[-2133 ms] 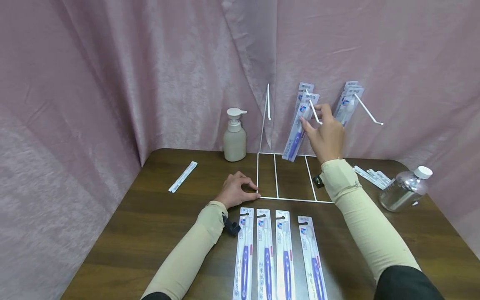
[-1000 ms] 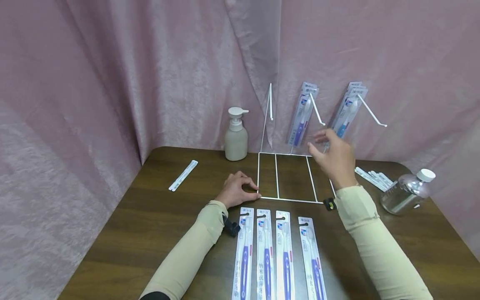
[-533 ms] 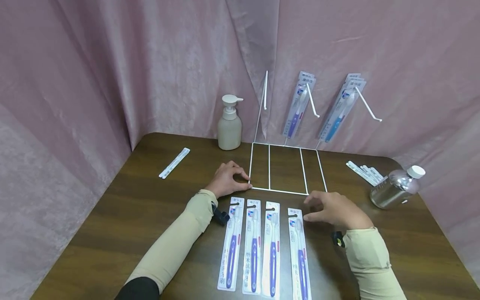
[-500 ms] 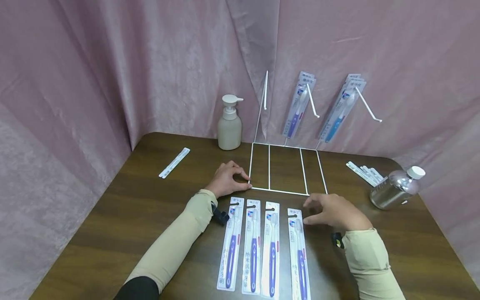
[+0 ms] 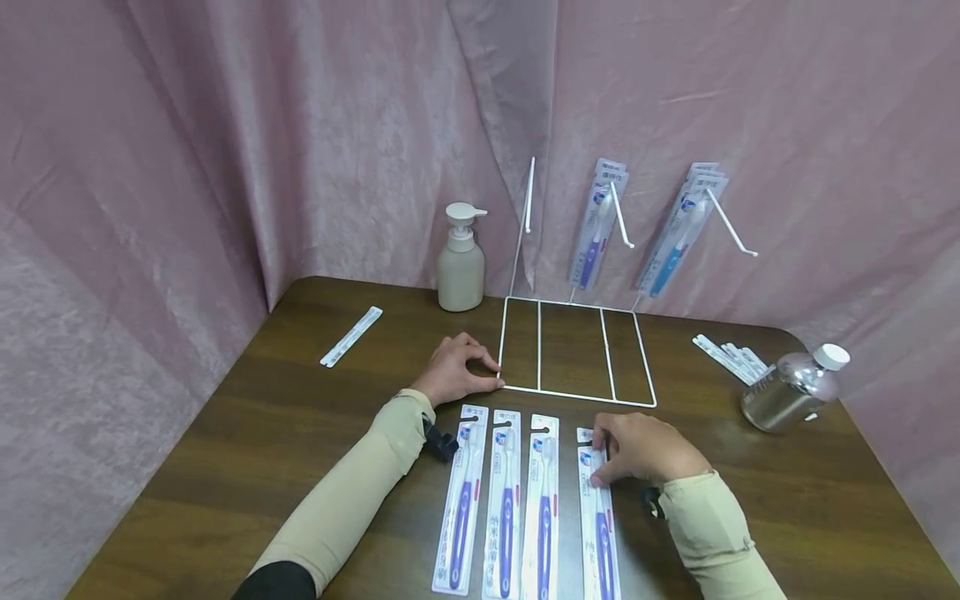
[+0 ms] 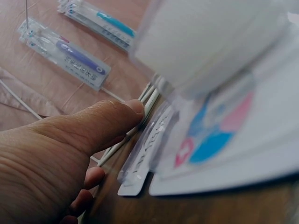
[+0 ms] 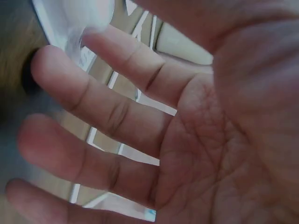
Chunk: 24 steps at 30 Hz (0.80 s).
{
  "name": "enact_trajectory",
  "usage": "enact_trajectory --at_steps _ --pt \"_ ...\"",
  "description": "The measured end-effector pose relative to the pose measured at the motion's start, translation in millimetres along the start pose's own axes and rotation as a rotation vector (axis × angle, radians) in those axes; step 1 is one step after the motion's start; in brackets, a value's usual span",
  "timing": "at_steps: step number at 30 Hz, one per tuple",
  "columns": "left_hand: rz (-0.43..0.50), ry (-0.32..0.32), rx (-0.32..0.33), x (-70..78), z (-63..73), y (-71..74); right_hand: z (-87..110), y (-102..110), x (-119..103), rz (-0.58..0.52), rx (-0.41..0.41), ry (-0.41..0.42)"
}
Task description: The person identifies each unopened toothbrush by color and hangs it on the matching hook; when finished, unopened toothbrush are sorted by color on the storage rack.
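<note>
- The right grip (image 5: 645, 447) is over the far end of the rightmost toothbrush pack (image 5: 603, 542), thumb and fingers touching it near its slot; whether they pinch it, I cannot tell.
- That pack lies flat on the counter (image 5: 247, 467), in front of the white wire rack (image 5: 577, 396), slot end toward the counter's back edge. The three other toothbrush packs (image 5: 501, 500) lie to its left, beyond a wider gap.
- The left grip (image 5: 459, 373) pinches the rack's front left corner between thumb and fingers. Light downward pressure there should steady the rack without dragging it.
- Taking the pack well probably means setting thumb and fingers on its two long edges just below the slot, so that the slot is left uncovered and the plastic is not crushed.
- The card looks thin against the counter; tipping one edge up should suit better than scraping at it.
- Lifting the slot end first, straight up, seems safest for the row beside it.
- Nothing crowds the right arm closely: the clear bottle (image 5: 787, 390) stands well apart, near the counter's right edge.
</note>
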<state>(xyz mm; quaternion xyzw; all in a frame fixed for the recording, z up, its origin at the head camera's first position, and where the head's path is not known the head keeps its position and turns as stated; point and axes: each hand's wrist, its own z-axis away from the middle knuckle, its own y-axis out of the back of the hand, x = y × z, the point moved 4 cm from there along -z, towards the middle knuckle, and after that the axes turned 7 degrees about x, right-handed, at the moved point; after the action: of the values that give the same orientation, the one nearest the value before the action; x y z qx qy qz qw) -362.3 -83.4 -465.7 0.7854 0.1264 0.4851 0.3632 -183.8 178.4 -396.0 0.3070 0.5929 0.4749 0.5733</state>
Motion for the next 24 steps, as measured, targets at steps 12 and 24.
enact_trajectory --at_steps 12,24 --pt "0.011 0.015 -0.023 1.9 0.3 -1.6 -3.1 7 9 -0.252 0.008 0.066" --pt "0.005 0.030 -0.012 2.3 0.2 -0.6 4.8 46 -1 -0.219 0.280 0.138"
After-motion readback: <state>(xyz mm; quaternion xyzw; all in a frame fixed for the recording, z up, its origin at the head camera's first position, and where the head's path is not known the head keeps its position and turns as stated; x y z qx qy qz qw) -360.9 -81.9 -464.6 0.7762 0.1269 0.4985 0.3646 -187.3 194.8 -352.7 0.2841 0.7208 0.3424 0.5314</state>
